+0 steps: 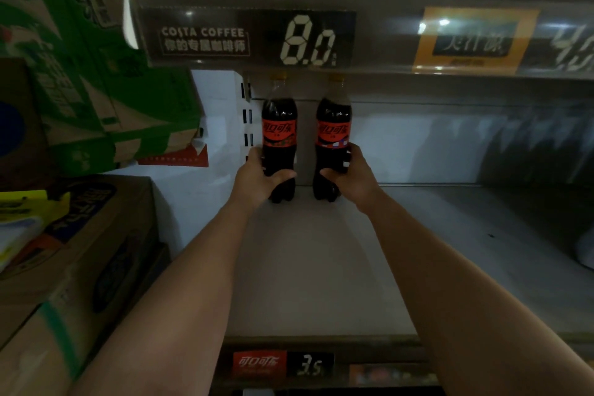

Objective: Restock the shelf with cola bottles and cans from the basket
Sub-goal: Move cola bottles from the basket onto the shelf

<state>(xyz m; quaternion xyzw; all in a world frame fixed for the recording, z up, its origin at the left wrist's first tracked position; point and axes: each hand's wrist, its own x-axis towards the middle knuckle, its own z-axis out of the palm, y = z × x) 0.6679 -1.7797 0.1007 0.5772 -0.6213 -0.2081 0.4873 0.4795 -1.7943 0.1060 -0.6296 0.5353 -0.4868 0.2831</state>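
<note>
Cola bottles, dark plastic with red labels and yellow caps, stand upright at frame centre, deep on the pale grey shelf board. The left hand grips the left bottle low; the right hand likewise grips the right bottle. Risk, as judged: a careless release could topple either tall bottle into its near neighbour.

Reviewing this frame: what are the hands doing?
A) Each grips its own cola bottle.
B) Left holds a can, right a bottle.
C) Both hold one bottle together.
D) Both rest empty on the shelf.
A: the left hand grips the left cola bottle and the right hand grips the right cola bottle, both upright near the back of the shelf.
</note>
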